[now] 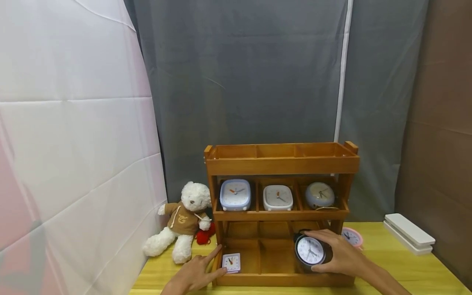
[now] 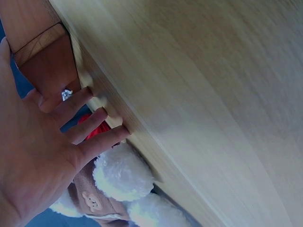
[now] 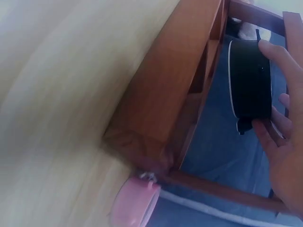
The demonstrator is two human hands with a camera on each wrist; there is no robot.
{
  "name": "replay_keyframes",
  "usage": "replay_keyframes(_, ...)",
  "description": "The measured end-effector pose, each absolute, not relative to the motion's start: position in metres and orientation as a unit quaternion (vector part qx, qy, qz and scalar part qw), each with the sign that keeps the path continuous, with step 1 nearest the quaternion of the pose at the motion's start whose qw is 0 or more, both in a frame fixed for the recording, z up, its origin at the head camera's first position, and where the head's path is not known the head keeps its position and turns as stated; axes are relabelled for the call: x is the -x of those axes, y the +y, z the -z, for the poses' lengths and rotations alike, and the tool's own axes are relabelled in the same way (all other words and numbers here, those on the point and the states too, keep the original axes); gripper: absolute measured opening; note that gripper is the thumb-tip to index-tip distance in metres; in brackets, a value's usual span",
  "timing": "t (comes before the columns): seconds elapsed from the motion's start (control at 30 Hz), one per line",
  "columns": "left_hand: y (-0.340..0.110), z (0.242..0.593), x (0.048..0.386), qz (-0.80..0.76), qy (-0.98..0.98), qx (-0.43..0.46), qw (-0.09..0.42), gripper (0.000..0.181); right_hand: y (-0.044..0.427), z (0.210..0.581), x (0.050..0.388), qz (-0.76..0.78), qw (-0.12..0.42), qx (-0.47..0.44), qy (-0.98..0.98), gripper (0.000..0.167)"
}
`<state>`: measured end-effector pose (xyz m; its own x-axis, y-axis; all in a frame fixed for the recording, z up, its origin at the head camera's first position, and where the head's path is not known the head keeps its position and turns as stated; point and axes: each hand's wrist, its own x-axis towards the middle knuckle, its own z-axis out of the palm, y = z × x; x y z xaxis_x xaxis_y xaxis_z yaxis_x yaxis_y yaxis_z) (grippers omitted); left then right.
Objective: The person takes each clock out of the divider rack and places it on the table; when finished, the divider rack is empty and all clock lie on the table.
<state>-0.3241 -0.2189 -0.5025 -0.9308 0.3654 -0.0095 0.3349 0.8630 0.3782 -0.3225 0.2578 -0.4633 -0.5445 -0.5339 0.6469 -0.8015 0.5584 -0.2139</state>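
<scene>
My right hand [image 1: 343, 253] grips a round black alarm clock [image 1: 309, 250] with a white dial. It holds the clock at the right compartment of the bottom tier of a wooden rack [image 1: 282, 166]. In the right wrist view, thumb and fingers span the black clock's casing [image 3: 251, 78]. My left hand [image 1: 194, 273], fingers extended, is at the rack's lower left corner. Its thumb lies by a small square lilac clock [image 1: 231, 262] in the bottom left compartment. The left wrist view shows these fingers spread beside the rack's side [image 2: 49, 61].
On the middle tier stand a blue square clock [image 1: 235, 194], a white clock [image 1: 278, 197] and a round blue-grey clock [image 1: 319, 195]. A pink clock [image 1: 352, 237] is right of the rack. A teddy bear [image 1: 186, 221] sits left; white slabs [image 1: 409, 233] lie far right.
</scene>
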Motion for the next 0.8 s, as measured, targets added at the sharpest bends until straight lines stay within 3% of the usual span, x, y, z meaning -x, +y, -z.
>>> replay_keyframes(0.43,-0.220,0.504,0.327,-0.188,0.965,-0.176,0.051,0.084,0.316,0.469,0.302,-0.197,0.312,-0.359,-0.857,0.086)
replay_keyframes(0.8,-0.220,0.504,0.326,-0.189,0.966,-0.165,0.056,0.085,0.370,0.467,0.296,-0.199,0.294,-0.298,-0.886,0.082)
